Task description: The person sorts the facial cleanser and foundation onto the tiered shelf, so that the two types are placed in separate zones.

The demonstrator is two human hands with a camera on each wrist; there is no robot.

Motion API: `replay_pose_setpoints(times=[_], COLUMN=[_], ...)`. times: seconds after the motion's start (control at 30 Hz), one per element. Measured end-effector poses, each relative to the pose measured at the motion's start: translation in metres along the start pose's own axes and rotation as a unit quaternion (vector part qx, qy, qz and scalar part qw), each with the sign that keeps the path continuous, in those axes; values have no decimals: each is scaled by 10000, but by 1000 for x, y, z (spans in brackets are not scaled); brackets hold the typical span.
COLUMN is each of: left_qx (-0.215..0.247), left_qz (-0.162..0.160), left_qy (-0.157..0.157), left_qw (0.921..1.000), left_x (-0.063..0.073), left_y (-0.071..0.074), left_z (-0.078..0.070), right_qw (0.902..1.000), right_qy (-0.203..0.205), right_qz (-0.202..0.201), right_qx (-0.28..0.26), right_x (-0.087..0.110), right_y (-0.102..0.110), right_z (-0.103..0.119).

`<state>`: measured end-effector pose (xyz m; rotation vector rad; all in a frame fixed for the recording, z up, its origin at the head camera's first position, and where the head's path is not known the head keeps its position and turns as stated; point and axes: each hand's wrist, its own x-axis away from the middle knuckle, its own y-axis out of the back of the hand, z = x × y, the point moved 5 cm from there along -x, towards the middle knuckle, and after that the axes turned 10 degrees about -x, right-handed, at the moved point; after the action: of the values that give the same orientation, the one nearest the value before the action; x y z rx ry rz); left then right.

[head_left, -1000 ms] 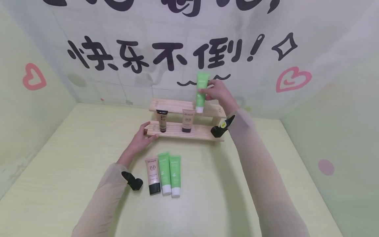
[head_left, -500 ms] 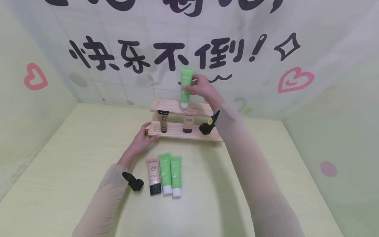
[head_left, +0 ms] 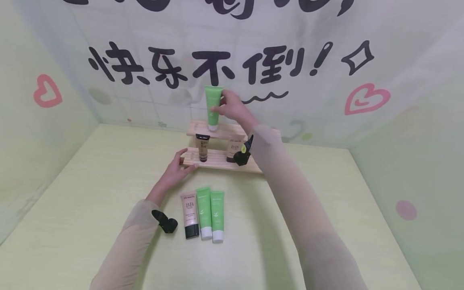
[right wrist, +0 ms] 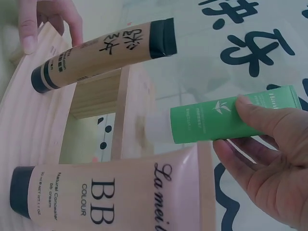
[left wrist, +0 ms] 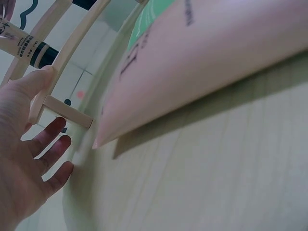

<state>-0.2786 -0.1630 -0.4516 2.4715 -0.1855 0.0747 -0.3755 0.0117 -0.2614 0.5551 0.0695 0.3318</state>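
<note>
1. Lettered wall (head_left: 232, 37) backs the tabletop (head_left: 108, 181).
2. Right hand (head_left: 233, 106) pinches a green tube (head_left: 213, 98), cap down, at the upper shelf (head_left: 231, 131); contact unclear.
3. Left hand (head_left: 173, 172) grips the end of the lower shelf (head_left: 219, 156).
4. Standing the tube up seems the step in hand; next calls for seating it squarely before release.
5. Brown tube (head_left: 203, 150) and BB tube (head_left: 234, 142) stand below; pink tube (head_left: 189, 209) and two green tubes (head_left: 204, 211) lie nearer.

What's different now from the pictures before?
The right hand carried its green tube to the left, along the wooden rack. Nothing was let go. The left hand stayed on the rack's left end; the two standing tubes and three lying tubes stayed put.
</note>
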Motion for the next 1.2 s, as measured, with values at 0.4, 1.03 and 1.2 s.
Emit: replay_pose_setpoints(times=[0.4, 1.03, 1.2], left_qx=[14, -25, -42], left_qz=[-27, 22, 16], left_qy=[32, -13, 13], left_qw=[10000, 10000, 10000], left_x=[1, 1, 1], left_y=[1, -3, -1], left_z=[-2, -2, -2], right_qw=[9985, 9995, 9995], right_qy=[-71, -198, -187], right_qz=[150, 254, 38], right_qx=[524, 50, -232], right_x=[2, 13, 26], right_y=[-7, 5, 18], right_z=[5, -3, -5])
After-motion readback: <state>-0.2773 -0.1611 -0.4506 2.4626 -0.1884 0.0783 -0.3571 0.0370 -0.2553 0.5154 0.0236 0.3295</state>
